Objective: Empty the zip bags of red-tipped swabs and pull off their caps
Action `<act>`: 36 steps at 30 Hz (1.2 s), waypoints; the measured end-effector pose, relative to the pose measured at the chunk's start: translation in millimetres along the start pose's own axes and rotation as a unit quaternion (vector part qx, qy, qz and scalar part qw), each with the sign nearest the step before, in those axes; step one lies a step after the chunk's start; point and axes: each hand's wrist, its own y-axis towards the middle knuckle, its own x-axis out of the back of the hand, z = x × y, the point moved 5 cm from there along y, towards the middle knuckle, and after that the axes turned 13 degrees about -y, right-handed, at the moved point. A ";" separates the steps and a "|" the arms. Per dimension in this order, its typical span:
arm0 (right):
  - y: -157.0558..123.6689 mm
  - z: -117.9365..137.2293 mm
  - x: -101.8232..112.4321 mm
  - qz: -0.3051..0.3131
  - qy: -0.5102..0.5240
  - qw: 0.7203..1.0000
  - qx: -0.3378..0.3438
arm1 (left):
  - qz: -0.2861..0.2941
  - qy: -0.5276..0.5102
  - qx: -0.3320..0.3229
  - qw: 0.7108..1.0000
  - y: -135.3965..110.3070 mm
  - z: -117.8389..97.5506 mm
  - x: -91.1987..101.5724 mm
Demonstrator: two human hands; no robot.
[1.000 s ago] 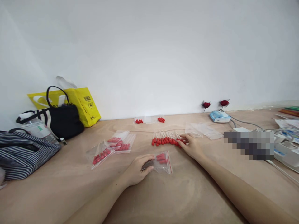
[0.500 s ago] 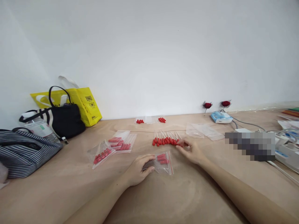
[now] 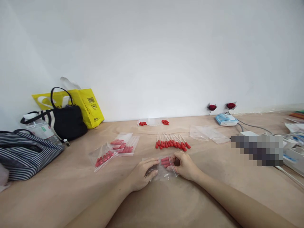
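Observation:
A small clear zip bag with a few red-tipped sticks inside lies on the tan table in front of me. My left hand pinches the bag's left end, fingers closed on it. At the bag's right end, its mouth with the red strip, sits my right hand, fingers curled and pinched on a red-tipped stick. Just beyond the bag, a row of loose red-tipped sticks lies on the table. Two filled bags lie to the left.
Empty clear bags lie at the right. Small red caps sit by the wall. A striped bag, a black handbag and a yellow bag stand at the left. A blue tissue pack, cables and devices crowd the right.
My right hand has left the row of loose sticks and come back toward me to the mouth of the bag. My left hand has stayed on the bag.

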 end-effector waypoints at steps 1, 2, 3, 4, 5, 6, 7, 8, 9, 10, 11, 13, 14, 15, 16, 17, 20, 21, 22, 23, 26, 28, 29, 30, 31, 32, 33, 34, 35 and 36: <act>0.0 1.3 -1.3 -0.001 0.001 1.000 -0.003 | 0.000 0.002 -0.001 1.000 -0.2 0.4 -0.1; 0.0 2.9 -2.2 -0.002 0.001 1.000 -0.004 | 0.001 0.004 -0.004 1.000 -0.2 0.5 -0.1; 0.0 4.5 -2.6 -0.002 0.002 1.000 -0.005 | 0.002 0.007 -0.007 1.000 -0.2 0.4 -0.1; 0.1 5.7 -2.7 0.001 0.004 1.000 -0.005 | 0.004 0.009 -0.009 1.000 -0.2 0.2 0.1; 0.3 6.4 -2.4 0.007 0.007 1.000 -0.006 | 0.006 0.011 -0.009 1.000 0.0 0.0 0.3; 0.5 6.3 -1.7 0.013 0.012 1.000 -0.008 | 0.007 0.012 -0.007 1.000 0.2 -0.1 0.6; 0.7 5.5 -0.7 0.020 0.021 1.000 -0.010 | 0.009 0.013 -0.004 1.000 0.4 -0.2 0.9; 0.9 4.2 0.4 0.029 0.033 0.999 -0.010 | 0.009 0.014 -0.001 1.000 0.7 -0.2 1.3; 1.0 2.4 1.5 0.038 0.049 0.998 -0.009 | 0.009 0.015 0.001 1.000 1.0 -0.1 1.6; 0.9 0.4 2.4 0.046 0.069 0.997 -0.006 | 0.009 0.016 0.002 1.000 1.2 0.1 1.7; 0.8 -1.5 3.0 0.053 0.090 0.995 -0.003 | 0.009 0.016 0.001 1.000 1.4 0.4 1.7; 0.3 -4.2 2.8 0.063 0.122 0.991 0.004 | 0.009 0.016 -0.001 1.000 1.7 1.2 1.4; 0.2 -4.6 2.2 0.065 0.124 0.990 0.006 | 0.008 0.017 -0.002 1.000 1.8 1.6 1.2; 0.1 -4.2 1.4 0.065 0.119 0.991 0.009 | 0.007 0.017 -0.002 1.000 1.8 2.0 1.0; 0.2 -3.0 0.6 0.067 0.108 0.992 0.013 | 0.006 0.018 -0.002 1.000 1.8 2.3 1.0; 0.4 -1.3 0.0 0.071 0.095 0.993 0.018 | 0.005 0.017 -0.002 1.000 1.7 2.3 1.1; 0.9 1.3 1.7 0.099 0.073 0.992 0.033 | 0.004 0.017 -0.001 1.000 1.3 1.7 1.6; 0.7 -0.2 3.5 0.114 0.070 0.990 0.033 | 0.004 0.019 -0.001 1.000 1.2 1.5 1.9; 0.2 -3.2 5.8 0.129 0.064 0.989 0.029 | 0.004 0.021 0.001 1.000 1.1 1.6 2.2; -0.5 -7.5 8.7 0.141 0.057 0.988 0.023 | 0.006 0.023 0.003 1.000 1.0 1.9 2.3; -3.2 -24.2 17.6 0.161 0.053 0.985 -0.004 | 0.011 0.022 0.007 1.000 1.0 3.3 2.1; -4.9 -34.5 22.2 0.176 0.086 0.980 -0.020 | 0.012 0.021 0.007 1.000 1.2 4.0 1.7; -5.3 -39.0 25.0 0.184 0.110 0.976 -0.027 | 0.012 0.022 0.007 1.000 1.3 4.2 1.6; -5.3 -43.4 29.2 0.189 0.136 0.972 -0.033 | 0.011 0.023 0.008 1.000 1.5 4.3 1.5; -4.8 -48.1 35.2 0.187 0.160 0.968 -0.038 | 0.011 0.023 0.009 1.000 1.6 4.3 1.4; -3.9 -53.4 43.0 0.178 0.182 0.966 -0.043 | 0.012 0.022 0.009 1.000 1.7 4.1 1.2; -2.5 -59.8 52.5 0.160 0.202 0.965 -0.052 | 0.013 0.021 0.009 1.000 1.8 3.8 1.0; -1.0 -67.5 62.6 0.137 0.216 0.965 -0.066 | 0.013 0.019 0.009 1.000 1.9 3.5 0.9; 0.5 -75.4 72.4 0.109 0.232 0.963 -0.079 | 0.012 0.018 0.009 1.000 2.1 3.3 0.8; 2.1 -83.6 81.5 0.072 0.244 0.963 -0.093 | 0.012 0.018 0.009 1.000 2.2 3.3 0.6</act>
